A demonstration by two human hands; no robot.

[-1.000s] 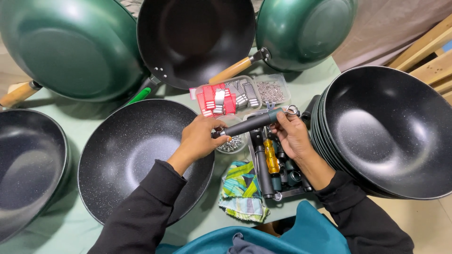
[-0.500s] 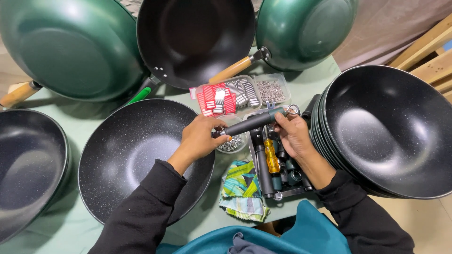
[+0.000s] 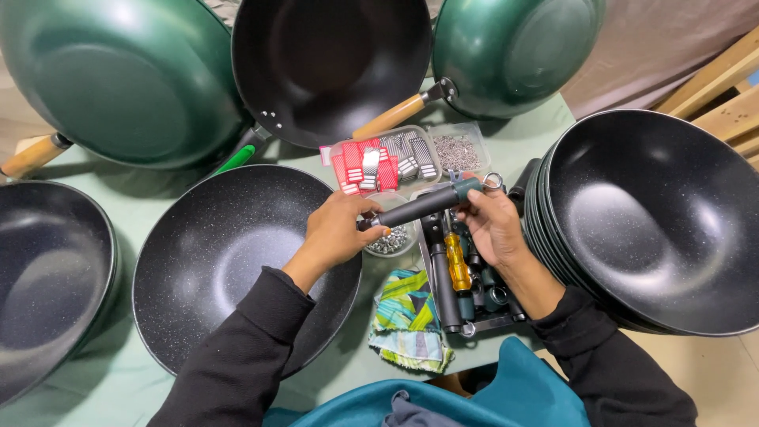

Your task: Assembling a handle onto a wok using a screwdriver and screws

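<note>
Just right of the frame's centre, both hands hold a dark pan handle level above the desk. The left hand has its fingers curled and pinched on the handle's lower-left end, beside a small bowl of screws. The right hand closes its fingers around the upper-right end, where a metal ring sticks out. Below the handle lies a tray with a yellow-handled screwdriver and more dark handles. A speckled black wok sits at centre left, under the left wrist; a stack of woks fills the right.
</note>
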